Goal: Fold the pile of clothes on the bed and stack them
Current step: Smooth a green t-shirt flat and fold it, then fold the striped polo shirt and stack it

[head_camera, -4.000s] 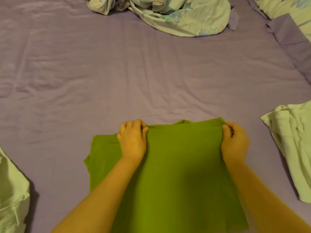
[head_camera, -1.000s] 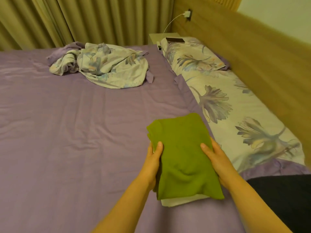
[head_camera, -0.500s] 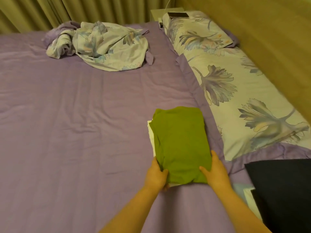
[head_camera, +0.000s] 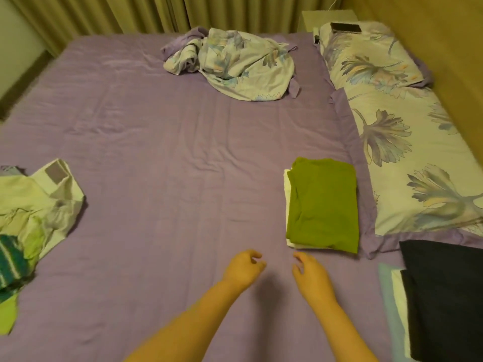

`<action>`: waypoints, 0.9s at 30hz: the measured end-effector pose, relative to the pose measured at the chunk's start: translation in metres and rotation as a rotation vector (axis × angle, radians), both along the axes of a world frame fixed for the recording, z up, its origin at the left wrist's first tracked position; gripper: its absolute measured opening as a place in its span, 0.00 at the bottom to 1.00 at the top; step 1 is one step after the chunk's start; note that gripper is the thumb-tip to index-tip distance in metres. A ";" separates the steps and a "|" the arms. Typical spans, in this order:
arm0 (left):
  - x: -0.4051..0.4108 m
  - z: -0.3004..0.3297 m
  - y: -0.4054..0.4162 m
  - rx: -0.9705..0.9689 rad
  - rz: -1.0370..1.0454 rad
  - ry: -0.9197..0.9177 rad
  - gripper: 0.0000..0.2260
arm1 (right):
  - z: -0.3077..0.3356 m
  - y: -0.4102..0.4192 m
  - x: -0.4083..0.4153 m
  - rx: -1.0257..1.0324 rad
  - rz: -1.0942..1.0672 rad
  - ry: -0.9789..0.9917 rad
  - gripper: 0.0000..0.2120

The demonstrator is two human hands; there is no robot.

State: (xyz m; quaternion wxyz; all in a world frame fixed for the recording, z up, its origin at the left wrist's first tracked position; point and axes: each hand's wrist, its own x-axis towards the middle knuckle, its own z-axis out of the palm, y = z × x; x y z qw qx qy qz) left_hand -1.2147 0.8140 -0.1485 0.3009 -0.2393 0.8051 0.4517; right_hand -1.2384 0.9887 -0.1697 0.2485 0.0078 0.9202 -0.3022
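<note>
Unfolded clothes pile (head_camera: 31,220) at far left edge of purple bed sheet (head_camera: 162,163). Crumpled floral cover (head_camera: 235,64) at top centre. L hand (head_camera: 241,267) and R hand (head_camera: 311,273) above sheet, near each other, fingers loosely curled, holding nothing. Folded green shirt (head_camera: 322,205) on top of folded white garment (head_camera: 287,194), just beside floral pillow (head_camera: 407,142). Dark folded cloth (head_camera: 444,296) at bottom right.

A single head-worn camera looks forward and steeply down across the bed (head_camera: 170,158) from its near edge, wide-angle (straight lines bow toward the frame edges). Both forearms enter from the bottom centre, close to the lens. Curtains (head_camera: 156,14) fill the top, far off; the headboard (head_camera: 431,48) runs down the right.
</note>
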 end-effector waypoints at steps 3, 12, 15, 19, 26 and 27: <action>0.050 0.022 -0.043 -0.039 -0.016 -0.021 0.17 | 0.014 -0.045 0.036 0.056 0.137 -0.002 0.18; 0.220 0.069 -0.182 -0.155 0.152 0.003 0.17 | 0.062 -0.208 0.152 0.141 0.535 0.038 0.19; 0.284 0.080 -0.230 -0.163 0.236 0.039 0.17 | 0.077 -0.263 0.204 0.153 0.623 0.059 0.19; 0.368 0.089 -0.290 -0.218 0.334 0.072 0.16 | 0.089 -0.330 0.270 0.172 0.723 0.095 0.19; 0.495 0.103 -0.369 -0.336 0.473 0.051 0.13 | 0.103 -0.425 0.366 0.183 0.907 0.144 0.18; 0.508 0.104 -0.377 -0.344 0.500 0.060 0.13 | 0.105 -0.436 0.375 0.180 0.924 0.155 0.18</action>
